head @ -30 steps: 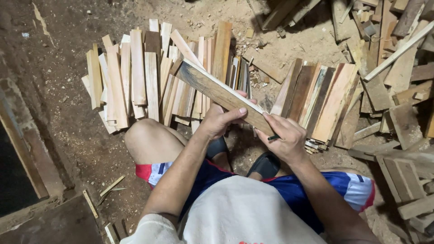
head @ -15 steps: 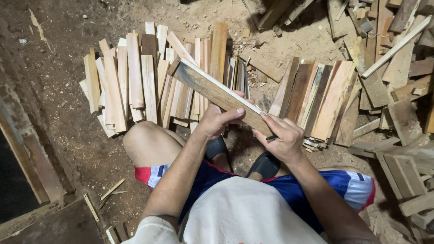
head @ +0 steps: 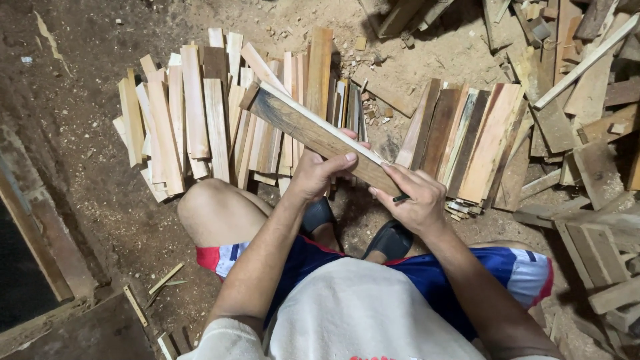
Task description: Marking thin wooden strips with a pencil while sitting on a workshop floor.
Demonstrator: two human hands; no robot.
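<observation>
A long flat wooden board point(head: 300, 125), dark and weathered with a pale edge, slants from upper left to lower right above my knees. My left hand point(head: 319, 172) grips it near the middle, thumb over the top face. My right hand point(head: 415, 200) rests on the board's lower right end and holds a thin dark stick-like thing, perhaps a pencil point(head: 401, 198), between its fingers. I am squatting, in blue shorts and a white shirt.
A fan of pale wooden slats point(head: 193, 120) lies on the dirt floor ahead to the left. A stack of boards point(head: 470, 137) lies ahead to the right, with loose scrap wood point(head: 587, 100) beyond it. A dark timber frame point(head: 40, 253) runs along the left.
The board and both hands have stayed almost in place; the view has shifted slightly and the left thumb sits a little further over the board.
</observation>
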